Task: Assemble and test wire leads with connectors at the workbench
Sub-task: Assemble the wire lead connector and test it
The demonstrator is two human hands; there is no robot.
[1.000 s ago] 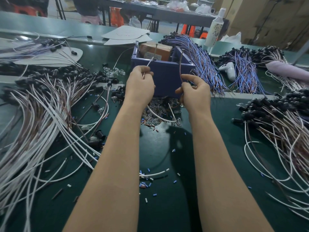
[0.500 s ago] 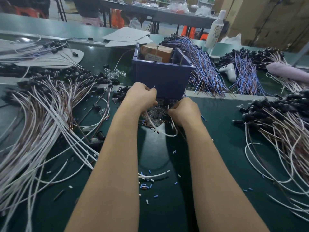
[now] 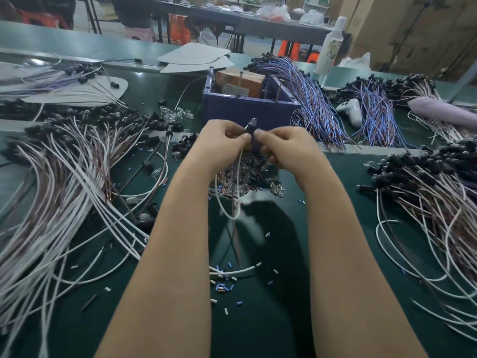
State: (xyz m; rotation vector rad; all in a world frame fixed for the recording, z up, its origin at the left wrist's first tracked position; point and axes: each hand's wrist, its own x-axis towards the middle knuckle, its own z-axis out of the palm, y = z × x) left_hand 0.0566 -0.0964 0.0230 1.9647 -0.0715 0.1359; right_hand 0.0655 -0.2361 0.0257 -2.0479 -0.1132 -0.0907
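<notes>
Left hand [image 3: 219, 143] and right hand [image 3: 286, 148] both pinch one black connector [image 3: 251, 125] mid-bench, just near of the blue bin [image 3: 247, 109]. Its white lead [image 3: 239, 164] dangles below. Capped leads [image 3: 64, 177] are heaped left and right (likely finished) and loose clear parts [image 3: 242, 179] remain, so probably mid-batch.

Two hands showed: left hand [image 3: 222, 143], right hand [image 3: 286, 148]. One black plug [image 3: 249, 127] was held. One blue box [image 3: 247, 112]. One brown box [image 3: 242, 82]. One white bottle [image 3: 329, 47]. Wires [image 3: 64, 202] were too many to count.
</notes>
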